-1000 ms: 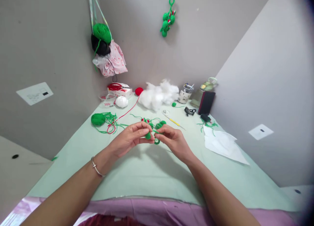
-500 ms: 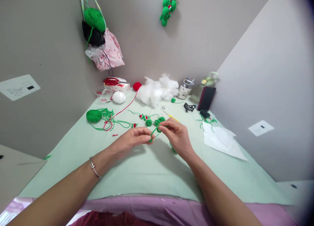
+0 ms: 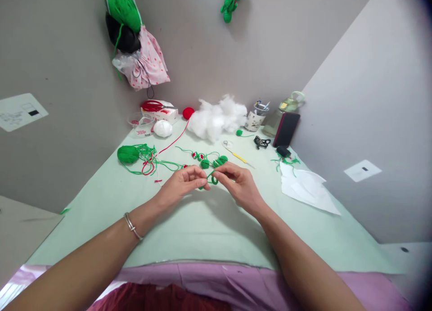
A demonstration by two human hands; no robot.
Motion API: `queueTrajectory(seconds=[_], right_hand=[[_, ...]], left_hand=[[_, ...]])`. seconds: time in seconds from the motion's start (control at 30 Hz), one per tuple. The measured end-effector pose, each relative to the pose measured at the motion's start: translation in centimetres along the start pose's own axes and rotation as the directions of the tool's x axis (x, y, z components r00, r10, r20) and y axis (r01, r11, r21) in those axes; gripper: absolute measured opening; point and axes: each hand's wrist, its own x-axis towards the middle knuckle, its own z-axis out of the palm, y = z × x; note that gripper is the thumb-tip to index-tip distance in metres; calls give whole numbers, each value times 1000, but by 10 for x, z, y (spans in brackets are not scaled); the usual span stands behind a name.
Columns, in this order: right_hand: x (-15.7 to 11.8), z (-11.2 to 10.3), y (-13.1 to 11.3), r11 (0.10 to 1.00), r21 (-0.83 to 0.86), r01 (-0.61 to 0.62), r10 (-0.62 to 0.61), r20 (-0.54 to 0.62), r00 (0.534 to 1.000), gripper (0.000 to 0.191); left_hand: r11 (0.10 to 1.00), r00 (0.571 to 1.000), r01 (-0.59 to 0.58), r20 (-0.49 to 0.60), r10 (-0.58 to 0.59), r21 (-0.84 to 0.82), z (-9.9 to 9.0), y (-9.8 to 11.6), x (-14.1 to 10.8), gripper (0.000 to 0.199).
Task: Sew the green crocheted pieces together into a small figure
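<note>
Green yarn wound into an oval ball (image 3: 127, 154) lies at your left, loose strands trailing toward the middle of the table. Behind it stands a round clear plastic tub (image 3: 138, 127), its contents too faint to tell; above hangs a pink spotted cloth bag (image 3: 152, 61), its inside hidden. Red-handled scissors (image 3: 151, 105) rest on a white-and-red box (image 3: 168, 116), also unreadable inside. Your left hand (image 3: 185, 182) has thumb and fingers together, pinching a short green yarn strand (image 3: 209, 175) that spans the gap to your right hand (image 3: 238, 180), whose thumb and forefinger clamp the other end; a small green yarn ring (image 3: 215, 183) sits just beside those fingertips. You seem to be drawing or guiding that strand by hand, and the next move likely calls for a firm left pinch and a steady right pull. Farther right, a clear cup with a printed wrap (image 3: 255, 121) holds pens (image 3: 265, 106), and beside it stands a pale green translucent bottle (image 3: 278, 115), contents unclear
</note>
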Motion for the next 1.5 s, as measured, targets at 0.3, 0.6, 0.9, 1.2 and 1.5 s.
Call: queueTrajectory(seconds=[0.3, 0.6, 0.9, 1.2, 1.5], right_hand=[[4, 0, 4, 994, 41, -105, 104, 17, 994, 21], [3, 1, 4, 994, 64, -85, 84, 17, 996, 23], [-4, -1, -9, 991, -66, 120, -113, 93, 989, 20], [-3, 0, -3, 976, -123, 179, -175, 41, 984, 17], [-3, -1, -1, 973, -157, 170, -178, -41, 983, 17]], left_hand=[[991, 994, 104, 45, -101, -79, 5, 0, 0, 20], [976, 994, 106, 61, -95, -192, 6, 0, 1, 32], [996, 964, -88, -254, 82, -12, 9, 3, -2, 15], [973, 988, 60, 149, -26, -225, 10, -1, 0, 30], [979, 990, 104, 111, -85, -176, 7, 2, 0, 20]])
